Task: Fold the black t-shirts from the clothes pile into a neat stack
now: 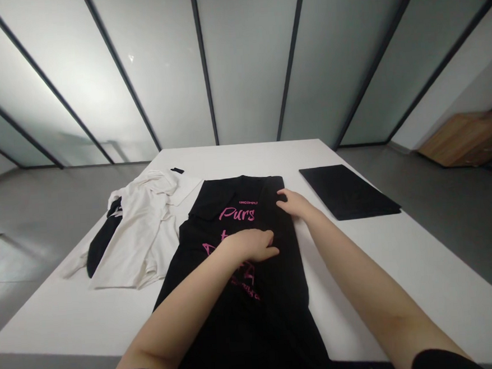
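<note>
Black shirt (284, 277) spread on white table (437, 272); left hand (256, 244) over pink print (242, 214), fingers half-curled — hold unclear; right hand (293, 203) at shirt's right edge, fingers slightly parted — cannot tell if gripping. Best keep edge straight; smooth lightly outward.

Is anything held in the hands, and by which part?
It cannot be told: the right hand is at the right edge of the black garment, the left hand over its pink print.

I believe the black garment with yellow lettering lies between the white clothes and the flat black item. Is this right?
No: the lettering is pink, not yellow, as the head view shows. The black garment lies between the white clothes and the flat black item.
</note>
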`<state>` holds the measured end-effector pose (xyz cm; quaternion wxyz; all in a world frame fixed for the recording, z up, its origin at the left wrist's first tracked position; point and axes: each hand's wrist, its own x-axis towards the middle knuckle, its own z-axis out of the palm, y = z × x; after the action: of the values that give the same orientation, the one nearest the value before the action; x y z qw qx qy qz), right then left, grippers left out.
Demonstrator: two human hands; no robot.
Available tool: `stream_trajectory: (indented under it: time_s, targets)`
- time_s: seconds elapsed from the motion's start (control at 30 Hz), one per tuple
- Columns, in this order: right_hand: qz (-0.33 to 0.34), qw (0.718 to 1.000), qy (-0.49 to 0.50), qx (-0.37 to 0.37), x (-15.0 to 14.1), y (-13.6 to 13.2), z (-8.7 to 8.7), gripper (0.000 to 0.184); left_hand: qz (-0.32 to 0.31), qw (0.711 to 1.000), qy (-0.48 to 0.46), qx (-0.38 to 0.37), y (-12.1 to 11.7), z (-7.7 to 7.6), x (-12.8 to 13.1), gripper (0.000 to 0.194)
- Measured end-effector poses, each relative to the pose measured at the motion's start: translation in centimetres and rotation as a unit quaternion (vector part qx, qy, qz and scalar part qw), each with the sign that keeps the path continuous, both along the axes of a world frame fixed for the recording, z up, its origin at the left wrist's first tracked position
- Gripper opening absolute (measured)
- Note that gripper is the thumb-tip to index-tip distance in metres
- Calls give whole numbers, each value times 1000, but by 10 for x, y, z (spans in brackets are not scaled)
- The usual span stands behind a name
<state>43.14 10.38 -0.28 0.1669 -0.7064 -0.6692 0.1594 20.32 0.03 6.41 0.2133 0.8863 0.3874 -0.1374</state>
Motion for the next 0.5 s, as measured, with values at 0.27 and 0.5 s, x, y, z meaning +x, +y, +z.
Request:
stream_trajectory:
  time_s: [0.27,0.5]
  targets:
    - [14,996,51,-73,9,-1,5,50,34,998,15,52,5,1,-13,52]
    - [-48,998,-40,27,-12,7,-18,51,141,988,15,68,8,-28,1,78]
